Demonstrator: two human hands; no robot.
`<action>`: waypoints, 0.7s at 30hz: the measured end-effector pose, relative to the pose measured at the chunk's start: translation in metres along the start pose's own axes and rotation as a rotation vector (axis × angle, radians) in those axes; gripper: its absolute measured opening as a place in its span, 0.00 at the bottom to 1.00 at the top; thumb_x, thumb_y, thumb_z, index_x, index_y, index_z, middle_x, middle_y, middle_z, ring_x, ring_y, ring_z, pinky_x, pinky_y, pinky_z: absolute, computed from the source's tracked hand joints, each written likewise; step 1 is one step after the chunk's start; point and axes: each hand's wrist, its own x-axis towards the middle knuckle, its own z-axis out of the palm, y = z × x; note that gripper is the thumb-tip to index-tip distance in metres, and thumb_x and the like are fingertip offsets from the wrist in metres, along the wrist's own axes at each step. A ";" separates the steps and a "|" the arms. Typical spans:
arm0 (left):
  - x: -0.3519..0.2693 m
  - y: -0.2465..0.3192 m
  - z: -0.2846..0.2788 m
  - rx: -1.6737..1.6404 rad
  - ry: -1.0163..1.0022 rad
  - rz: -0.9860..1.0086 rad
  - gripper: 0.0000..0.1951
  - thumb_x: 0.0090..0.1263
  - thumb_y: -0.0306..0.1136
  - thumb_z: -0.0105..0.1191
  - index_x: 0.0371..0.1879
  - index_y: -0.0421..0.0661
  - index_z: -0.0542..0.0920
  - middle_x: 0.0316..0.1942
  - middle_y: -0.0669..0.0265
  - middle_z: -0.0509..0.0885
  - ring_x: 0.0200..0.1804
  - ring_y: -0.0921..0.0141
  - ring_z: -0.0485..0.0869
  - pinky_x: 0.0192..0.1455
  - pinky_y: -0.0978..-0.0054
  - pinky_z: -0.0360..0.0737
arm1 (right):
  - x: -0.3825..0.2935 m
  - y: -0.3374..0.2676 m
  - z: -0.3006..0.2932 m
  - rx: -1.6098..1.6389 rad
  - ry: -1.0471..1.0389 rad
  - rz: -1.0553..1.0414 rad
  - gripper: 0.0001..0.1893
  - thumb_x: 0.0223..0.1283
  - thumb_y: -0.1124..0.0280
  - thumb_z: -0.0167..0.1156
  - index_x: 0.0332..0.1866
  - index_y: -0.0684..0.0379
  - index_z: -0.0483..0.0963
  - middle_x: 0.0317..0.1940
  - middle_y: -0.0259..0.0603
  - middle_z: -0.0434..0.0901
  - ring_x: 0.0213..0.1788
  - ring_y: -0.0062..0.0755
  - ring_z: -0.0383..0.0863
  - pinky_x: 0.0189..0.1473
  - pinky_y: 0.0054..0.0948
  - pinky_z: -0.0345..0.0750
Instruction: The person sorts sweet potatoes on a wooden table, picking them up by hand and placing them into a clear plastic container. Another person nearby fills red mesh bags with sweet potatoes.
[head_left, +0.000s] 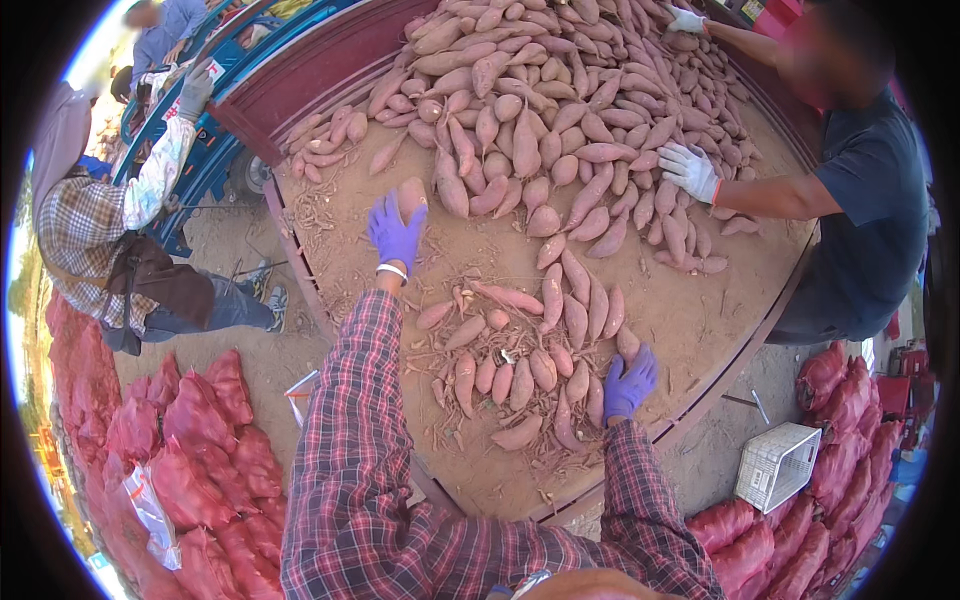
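My left hand (394, 231), in a purple glove, has its thumb and fingers around the near end of a sweet potato (412, 195), left of the big heap. In a matching glove, my right hand (630, 386) grips another sweet potato (628, 343) at the right edge of a smaller group. That group of sweet potatoes (521, 386) lies between my arms, over loose roots and soil. Beyond them a large heap of sweet potatoes (525, 142) covers the far part of the dirt-coated truck bed (480, 247).
At right, a co-worker's gloved hand (688, 171) rests at the heap; their other glove (686, 20) is farther back. Another person (120, 217) stands left, beside a blue vehicle (202, 142). Red mesh sacks (202, 420) fill the lower left; more sacks (780, 547) surround a white crate (776, 465).
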 end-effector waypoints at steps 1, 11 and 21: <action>0.019 0.012 0.010 0.010 -0.046 0.006 0.41 0.72 0.60 0.59 0.75 0.42 0.69 0.73 0.43 0.71 0.77 0.46 0.65 0.79 0.49 0.60 | -0.002 0.002 -0.002 -0.003 -0.005 0.007 0.32 0.67 0.60 0.63 0.72 0.65 0.67 0.66 0.55 0.75 0.71 0.58 0.70 0.74 0.52 0.64; 0.172 0.020 0.132 -0.806 -0.328 -0.246 0.50 0.64 0.54 0.71 0.74 0.28 0.63 0.67 0.41 0.77 0.64 0.53 0.80 0.68 0.61 0.77 | 0.008 0.003 -0.002 0.017 0.021 0.021 0.34 0.61 0.58 0.66 0.70 0.63 0.69 0.63 0.55 0.76 0.69 0.60 0.71 0.73 0.55 0.65; 0.127 0.066 0.136 -0.340 -0.266 -0.041 0.63 0.54 0.65 0.71 0.81 0.35 0.55 0.78 0.41 0.64 0.76 0.47 0.69 0.77 0.56 0.68 | 0.003 -0.011 0.000 0.016 -0.004 0.061 0.33 0.62 0.60 0.65 0.70 0.64 0.67 0.64 0.56 0.74 0.69 0.60 0.70 0.72 0.54 0.63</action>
